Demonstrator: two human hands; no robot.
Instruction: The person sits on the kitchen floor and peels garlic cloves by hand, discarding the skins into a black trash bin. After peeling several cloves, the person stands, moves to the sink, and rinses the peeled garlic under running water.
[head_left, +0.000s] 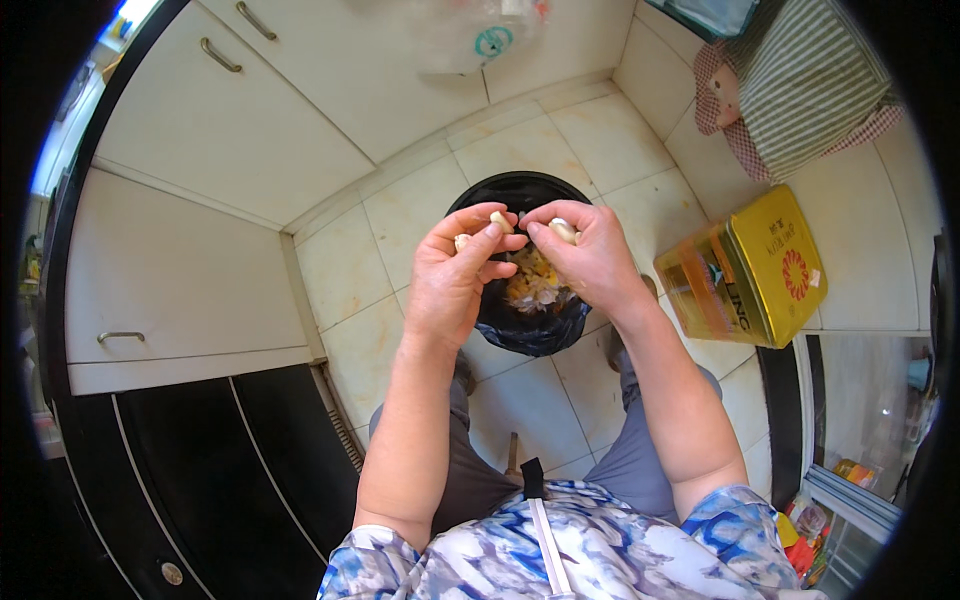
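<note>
Both hands are over a black bin (534, 337) lined with a black plastic bag, with pale and yellowish peelings (538, 286) inside. My left hand (459, 262) pinches a pale garlic clove (502, 222) between thumb and fingers, and another pale piece (461, 241) shows in the curl of that hand. My right hand (589, 251) holds a garlic clove or cloves (562, 230) in its curled fingers, its thumb and fingertip together close to the left fingertips.
Pale cabinet doors (180, 277) with metal handles are at the left, above black panels (247, 442). A yellow tin box (780, 270) stands on the right of the tiled floor (360, 255). A striped cloth with a doll's head (810, 90) hangs upper right. A clear plastic bag (480, 37) is at the top.
</note>
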